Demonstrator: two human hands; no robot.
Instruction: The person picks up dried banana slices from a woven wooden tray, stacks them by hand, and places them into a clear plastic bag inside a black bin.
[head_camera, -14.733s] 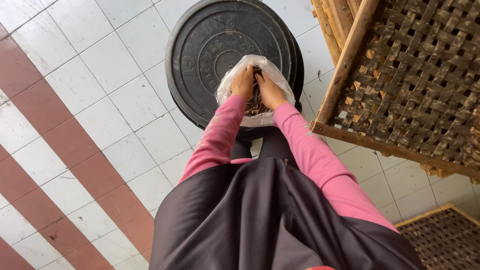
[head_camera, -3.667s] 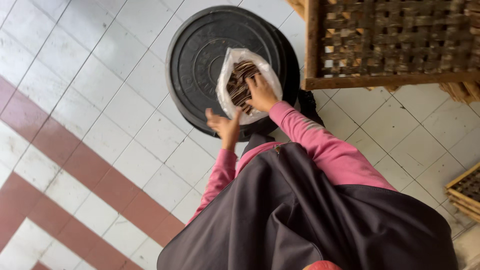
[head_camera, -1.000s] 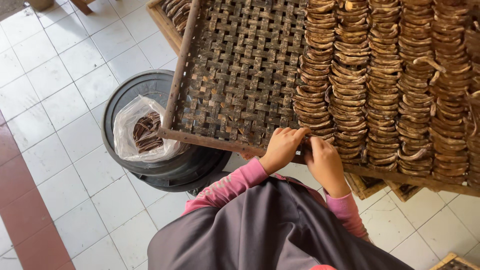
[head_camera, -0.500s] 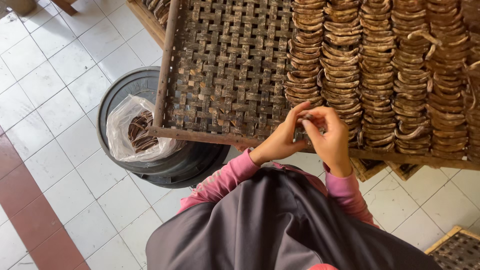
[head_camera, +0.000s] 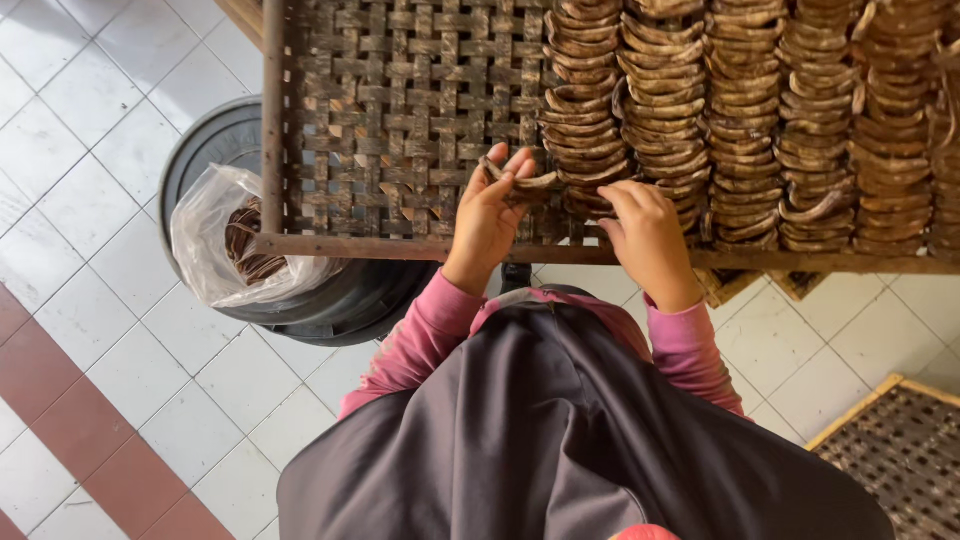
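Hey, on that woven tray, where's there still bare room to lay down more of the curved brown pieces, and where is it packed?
The woven tray is bare on its left part, between the left frame bar and the first row of stacked curved pieces. Rightwards the rows are packed edge to edge. The left hand, holding one piece, and the right hand crowd the near edge.

I am looking down at my left hand (head_camera: 490, 215) pinching a curved brown strip (head_camera: 520, 182) over the woven tray (head_camera: 400, 130). My right hand (head_camera: 650, 235) is resting on the stacked strips (head_camera: 660, 100) just beside it. A clear bag (head_camera: 235, 250) of strips is sitting on the black drum lid (head_camera: 215, 140).
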